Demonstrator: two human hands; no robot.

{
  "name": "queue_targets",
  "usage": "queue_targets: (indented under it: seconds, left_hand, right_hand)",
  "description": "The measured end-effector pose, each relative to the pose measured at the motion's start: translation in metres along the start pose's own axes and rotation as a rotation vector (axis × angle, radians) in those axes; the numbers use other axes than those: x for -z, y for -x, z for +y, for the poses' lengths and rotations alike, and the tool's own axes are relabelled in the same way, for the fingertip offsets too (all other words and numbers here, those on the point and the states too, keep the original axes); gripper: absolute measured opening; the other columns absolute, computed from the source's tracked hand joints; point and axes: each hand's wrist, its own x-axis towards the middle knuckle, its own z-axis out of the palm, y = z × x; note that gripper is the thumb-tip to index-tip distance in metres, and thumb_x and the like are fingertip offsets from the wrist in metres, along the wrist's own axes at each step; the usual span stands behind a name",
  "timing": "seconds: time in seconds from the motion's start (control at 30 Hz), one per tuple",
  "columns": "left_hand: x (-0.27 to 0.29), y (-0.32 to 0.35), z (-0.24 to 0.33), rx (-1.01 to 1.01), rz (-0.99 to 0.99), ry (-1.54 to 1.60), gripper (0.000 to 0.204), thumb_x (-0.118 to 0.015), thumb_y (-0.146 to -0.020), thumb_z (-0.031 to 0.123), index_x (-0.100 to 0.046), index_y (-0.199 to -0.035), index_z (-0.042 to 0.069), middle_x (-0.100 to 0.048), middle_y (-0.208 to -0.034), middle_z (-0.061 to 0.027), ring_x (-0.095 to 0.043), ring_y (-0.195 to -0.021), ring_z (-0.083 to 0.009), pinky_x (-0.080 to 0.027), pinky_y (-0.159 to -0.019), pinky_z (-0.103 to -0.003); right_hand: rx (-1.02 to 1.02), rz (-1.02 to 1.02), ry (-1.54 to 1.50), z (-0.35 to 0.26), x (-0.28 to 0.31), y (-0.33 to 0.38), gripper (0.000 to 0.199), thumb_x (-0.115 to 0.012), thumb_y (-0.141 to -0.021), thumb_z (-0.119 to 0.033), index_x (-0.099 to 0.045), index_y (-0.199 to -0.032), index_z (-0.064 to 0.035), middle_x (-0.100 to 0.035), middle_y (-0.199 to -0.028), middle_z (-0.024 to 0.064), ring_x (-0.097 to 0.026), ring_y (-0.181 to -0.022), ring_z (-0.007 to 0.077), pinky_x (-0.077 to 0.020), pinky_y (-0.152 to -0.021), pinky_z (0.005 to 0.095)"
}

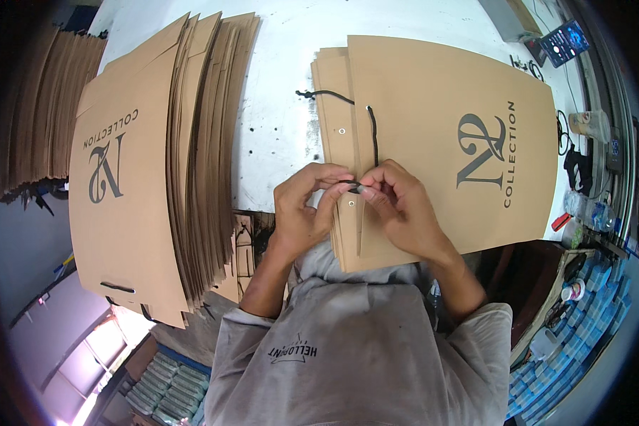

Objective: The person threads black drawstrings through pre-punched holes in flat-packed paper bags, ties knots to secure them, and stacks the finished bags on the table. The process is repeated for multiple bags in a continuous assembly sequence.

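A brown paper bag (426, 142) with dark printing lies flat on top of a small stack in front of me. Black cord (374, 135) comes out of an eyelet near its top edge and runs down to my fingers. The cord's other end, knotted, sticks out at the upper left of the bag. My left hand (307, 202) pinches the cord between thumb and fingers at the bag's edge. My right hand (402, 209) meets it there, also pinching the cord with thumb and forefinger. The exact loop or knot between the fingertips is partly hidden.
A thick pile of brown paper bags (131, 177) stands at the left, with another stack (46, 113) beyond it. On the white table (280, 57), a phone (565, 43) and a plastic cup (589, 126) sit at the right. Blue-wrapped packs (582, 334) lie lower right.
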Motion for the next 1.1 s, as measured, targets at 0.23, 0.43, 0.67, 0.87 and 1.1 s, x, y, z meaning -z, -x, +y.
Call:
queue_targets:
  seconds: [0.23,0.43,0.67,0.87,1.1]
  left_hand:
    - [-0.013,0.004,-0.01,-0.072,-0.022,0.082,0.014,-0.071,-0.09,-0.008,-0.076,-0.102,-0.003,-0.074,-0.102,-0.0165,-0.071,-0.092,-0.0203,-0.058,-0.08,-0.031]
    - [0.001,0.016,0.014,0.352,0.027,0.46,0.007,-0.064,-0.096,-0.005,-0.07,-0.092,-0.005,-0.074,-0.107,-0.0191,-0.072,-0.096,-0.0208,-0.059,-0.086,-0.031]
    - [0.039,0.045,0.018,0.167,-0.132,0.225,0.021,-0.079,-0.09,0.013,-0.072,-0.104,-0.002,-0.071,-0.115,-0.0272,-0.07,-0.105,-0.0312,-0.056,-0.089,-0.039]
    - [-0.011,0.046,0.04,-0.334,-0.579,-0.806,0.059,-0.073,-0.09,0.044,-0.063,-0.139,0.011,-0.05,-0.154,-0.0118,-0.039,-0.146,-0.0415,-0.018,-0.117,-0.074]
    - [0.002,0.074,0.043,-0.458,-0.653,-0.545,0.039,-0.076,-0.077,0.021,-0.075,-0.115,0.012,-0.069,-0.132,-0.002,-0.056,-0.136,-0.0317,-0.022,-0.118,-0.073]
  right_hand:
    - [-0.036,0.018,-0.244,0.008,0.0,0.001,0.008,-0.062,-0.103,-0.005,-0.066,-0.106,0.0009,-0.061,-0.091,0.0003,-0.054,-0.081,0.0074,-0.0459,-0.074,0.0239]
    - [0.293,0.062,0.281,0.01,0.002,0.001,0.015,-0.07,-0.087,-0.001,-0.072,-0.102,-0.0006,-0.059,-0.103,0.0092,-0.06,-0.097,0.021,-0.0477,-0.085,0.0311]
    - [0.402,0.081,0.67,0.017,-0.011,-0.008,0.026,-0.079,-0.076,-0.013,-0.073,-0.101,-0.0051,-0.063,-0.096,0.0084,-0.06,-0.097,0.0288,-0.0463,-0.087,0.0411]
    - [0.279,0.209,0.404,-0.021,0.117,0.016,0.062,-0.085,-0.083,-0.016,-0.059,-0.138,-0.0028,-0.067,-0.124,0.013,-0.066,-0.104,0.024,-0.0535,-0.092,0.0374]
    - [-0.209,0.931,0.49,0.121,0.413,0.05,0.031,-0.07,-0.098,-0.021,-0.07,-0.12,0.0007,-0.073,-0.093,0.0031,-0.065,-0.08,0.0118,-0.0523,-0.071,0.0281]
